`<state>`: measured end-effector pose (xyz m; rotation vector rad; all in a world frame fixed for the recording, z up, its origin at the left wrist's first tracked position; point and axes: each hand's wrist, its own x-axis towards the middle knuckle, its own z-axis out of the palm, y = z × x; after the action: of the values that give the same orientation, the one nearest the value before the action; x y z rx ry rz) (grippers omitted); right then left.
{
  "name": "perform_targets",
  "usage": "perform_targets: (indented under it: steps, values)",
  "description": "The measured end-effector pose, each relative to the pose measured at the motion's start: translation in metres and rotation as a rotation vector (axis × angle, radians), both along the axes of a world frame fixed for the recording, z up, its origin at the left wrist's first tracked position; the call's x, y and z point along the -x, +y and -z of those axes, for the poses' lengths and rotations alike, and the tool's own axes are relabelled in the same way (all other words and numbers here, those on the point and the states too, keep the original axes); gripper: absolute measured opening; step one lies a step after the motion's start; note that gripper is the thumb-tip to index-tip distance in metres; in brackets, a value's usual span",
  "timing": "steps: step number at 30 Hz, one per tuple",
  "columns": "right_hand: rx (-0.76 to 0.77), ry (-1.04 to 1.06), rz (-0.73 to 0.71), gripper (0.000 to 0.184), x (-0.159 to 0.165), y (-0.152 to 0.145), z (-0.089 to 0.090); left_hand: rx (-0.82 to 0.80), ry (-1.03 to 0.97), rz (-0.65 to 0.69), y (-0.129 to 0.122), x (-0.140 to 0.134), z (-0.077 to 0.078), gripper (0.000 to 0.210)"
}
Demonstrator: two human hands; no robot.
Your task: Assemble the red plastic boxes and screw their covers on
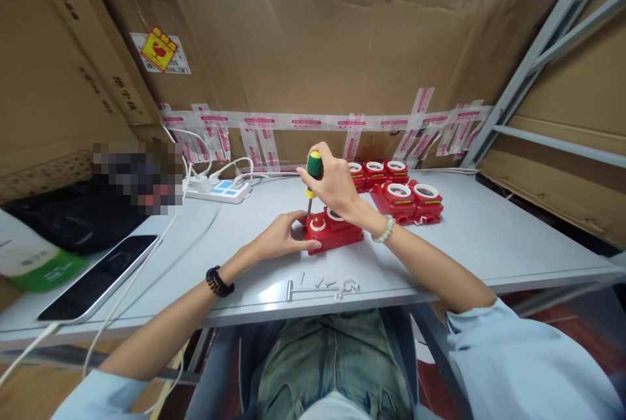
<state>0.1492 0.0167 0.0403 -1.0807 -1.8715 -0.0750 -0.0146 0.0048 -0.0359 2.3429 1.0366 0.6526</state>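
Observation:
A screwdriver (pixel 314 165) with a green and yellow handle stands upright in my right hand (pixel 337 186), its fingers closed round the grip. Its tip meets the left back corner of a red box-shaped housing (pixel 337 237) that carries a red knob and a white ring. That housing lies on the table, braced by my left hand (pixel 283 234), whose thumb presses the front and whose fingers reach round the left end. My right hand partly hides the white ring. Just in front lie several small screws (pixel 319 283) and a small metal hammer-shaped piece (pixel 308 290).
More red housings (pixel 408 201) with white rings stand at the back right. A white power strip (pixel 222 190) with plugs and cables sits at the back left. At the left are a phone (pixel 100 280) and a black bag (pixel 63 218). Cardboard (pixel 317 48) walls the back.

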Motion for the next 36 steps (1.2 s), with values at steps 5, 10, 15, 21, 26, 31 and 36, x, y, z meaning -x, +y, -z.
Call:
perform_targets:
  steps: [5, 10, 15, 21, 26, 31, 36]
  values:
    - [0.024, -0.205, 0.087, 0.018, 0.002, 0.003, 0.003, 0.031, -0.013, -0.002, 0.000, 0.001, 0.000, 0.067]
    - [-0.081, -0.042, 0.028, 0.014, -0.007, 0.008, 0.000, 0.066, -0.021, 0.028, 0.001, 0.001, 0.001, 0.068]
    - [-0.070, 0.114, -0.077, 0.017, -0.009, 0.002, -0.005, 0.069, -0.009, 0.001, -0.003, 0.012, -0.006, 0.069]
    - [-0.058, 0.178, -0.107, 0.017, -0.008, -0.007, -0.006, 0.140, 0.103, 0.134, -0.032, 0.038, -0.017, 0.026]
    - [-0.056, 0.201, -0.127, 0.015, -0.008, -0.008, -0.005, 0.247, 0.170, 0.151, -0.045, 0.042, -0.012, 0.018]
    - [-0.031, 0.202, -0.119, 0.016, -0.009, -0.008, -0.002, 0.239, 0.177, 0.166, -0.042, 0.036, -0.011, 0.017]
    - [-0.041, 0.209, -0.113, 0.018, -0.010, -0.007, -0.001, 0.226, 0.177, 0.234, -0.041, 0.026, -0.013, 0.018]
